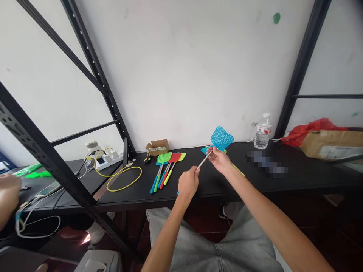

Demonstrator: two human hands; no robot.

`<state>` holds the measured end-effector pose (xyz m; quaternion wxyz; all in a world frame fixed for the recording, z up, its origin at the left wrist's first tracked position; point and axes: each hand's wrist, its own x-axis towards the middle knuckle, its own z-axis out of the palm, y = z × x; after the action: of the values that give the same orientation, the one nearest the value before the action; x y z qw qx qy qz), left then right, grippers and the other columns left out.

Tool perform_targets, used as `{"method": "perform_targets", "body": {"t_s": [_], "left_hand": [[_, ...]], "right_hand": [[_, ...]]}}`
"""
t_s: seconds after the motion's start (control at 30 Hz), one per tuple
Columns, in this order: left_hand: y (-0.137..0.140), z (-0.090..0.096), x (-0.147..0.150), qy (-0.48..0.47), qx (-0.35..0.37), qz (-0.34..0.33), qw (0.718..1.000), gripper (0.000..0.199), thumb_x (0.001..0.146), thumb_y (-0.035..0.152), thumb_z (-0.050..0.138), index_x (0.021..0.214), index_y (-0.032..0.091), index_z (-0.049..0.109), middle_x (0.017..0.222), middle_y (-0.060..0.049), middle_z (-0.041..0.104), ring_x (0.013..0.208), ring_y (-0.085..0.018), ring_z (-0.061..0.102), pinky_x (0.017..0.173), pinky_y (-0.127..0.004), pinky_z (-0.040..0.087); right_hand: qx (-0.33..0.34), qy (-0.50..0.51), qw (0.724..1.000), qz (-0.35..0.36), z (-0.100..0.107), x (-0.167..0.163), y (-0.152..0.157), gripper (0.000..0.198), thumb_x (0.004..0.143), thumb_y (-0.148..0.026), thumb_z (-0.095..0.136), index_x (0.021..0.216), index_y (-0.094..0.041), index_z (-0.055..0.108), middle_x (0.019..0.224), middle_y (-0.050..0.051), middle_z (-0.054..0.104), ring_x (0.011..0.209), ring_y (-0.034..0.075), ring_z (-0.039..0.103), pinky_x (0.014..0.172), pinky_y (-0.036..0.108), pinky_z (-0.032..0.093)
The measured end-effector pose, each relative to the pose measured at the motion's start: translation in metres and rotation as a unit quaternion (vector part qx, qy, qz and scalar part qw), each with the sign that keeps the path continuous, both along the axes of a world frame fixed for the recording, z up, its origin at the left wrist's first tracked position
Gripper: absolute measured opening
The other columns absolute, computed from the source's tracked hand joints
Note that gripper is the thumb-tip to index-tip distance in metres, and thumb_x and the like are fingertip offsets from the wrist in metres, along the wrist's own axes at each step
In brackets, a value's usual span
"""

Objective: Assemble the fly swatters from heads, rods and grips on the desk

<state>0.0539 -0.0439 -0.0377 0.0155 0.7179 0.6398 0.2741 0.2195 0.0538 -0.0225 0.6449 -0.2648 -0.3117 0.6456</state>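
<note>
A blue fly swatter (pixel 222 138) is held up slantwise over the black table, its mesh head toward the wall. My left hand (pixel 188 183) is closed around its handle; only a bit of the blue grip shows below the fist. Higher up, my right hand (pixel 219 159) pinches the thin metal rod just under the head. Behind that hand lie more swatters, mostly hidden, with a yellow handle (pixel 238 170) showing. To the left, several fly swatters (pixel 165 170) in blue, green, red and yellow lie side by side, handles toward me.
An open small carton (pixel 157 147) sits by the wall. Left of it are a coiled yellow cable (pixel 124 179) and a power strip (pixel 109 160). A water bottle (pixel 263 131) and a cardboard box (pixel 333 145) stand right. Another person's arm (pixel 8 198) is at far left.
</note>
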Motion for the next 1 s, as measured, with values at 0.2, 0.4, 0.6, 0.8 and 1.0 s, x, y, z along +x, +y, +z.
{"method": "perform_targets", "body": {"t_s": [0.2,0.4,0.6,0.8,1.0], "left_hand": [[-0.003,0.006,-0.002,-0.077,-0.002,-0.046,0.996,0.038,0.098,0.042,0.033,0.092,0.024,0.066,0.076,-0.004,0.066,0.072,-0.018,0.060,0.062,-0.025,0.032],[-0.007,0.012,-0.016,-0.257,-0.123,-0.154,0.946,0.040,0.092,0.048,0.038,0.084,0.017,0.063,0.056,0.004,0.044,0.048,-0.008,0.037,0.050,-0.020,0.028],[-0.021,0.017,-0.032,-0.375,-0.280,-0.183,0.865,0.047,0.087,0.062,0.041,0.094,0.017,0.056,0.057,0.009,0.030,0.042,-0.004,0.017,0.039,-0.018,0.012],[-0.030,0.015,-0.044,-0.258,-0.198,-0.169,0.930,0.049,0.090,0.058,0.037,0.086,0.015,0.061,0.057,0.005,0.039,0.047,-0.007,0.029,0.046,-0.019,0.023],[-0.043,0.015,-0.046,-0.077,-0.053,-0.111,0.989,0.044,0.097,0.046,0.030,0.082,0.020,0.062,0.059,0.001,0.049,0.056,-0.013,0.044,0.056,-0.023,0.027]], "right_hand": [[-0.036,-0.009,0.997,-0.061,0.003,0.002,0.010,0.011,0.086,-0.027,0.066,0.076,-0.022,0.066,0.082,0.001,0.073,0.071,0.013,0.068,0.046,0.018,0.045],[-0.046,0.001,0.998,-0.039,0.009,0.011,0.016,0.008,0.084,-0.027,0.068,0.078,-0.022,0.065,0.082,0.001,0.072,0.075,0.014,0.069,0.048,0.020,0.045],[-0.046,-0.024,0.998,-0.046,0.015,0.018,0.017,0.010,0.086,-0.027,0.065,0.078,-0.021,0.065,0.081,0.001,0.070,0.072,0.013,0.067,0.048,0.020,0.045],[-0.073,0.025,0.991,-0.109,0.014,0.032,0.028,0.015,0.089,-0.023,0.061,0.074,-0.021,0.064,0.072,0.000,0.068,0.058,0.009,0.061,0.042,0.018,0.043],[-0.098,0.039,0.985,-0.134,0.014,0.042,0.033,0.014,0.090,-0.022,0.060,0.076,-0.021,0.062,0.072,-0.001,0.067,0.055,0.008,0.059,0.040,0.017,0.042]]}}
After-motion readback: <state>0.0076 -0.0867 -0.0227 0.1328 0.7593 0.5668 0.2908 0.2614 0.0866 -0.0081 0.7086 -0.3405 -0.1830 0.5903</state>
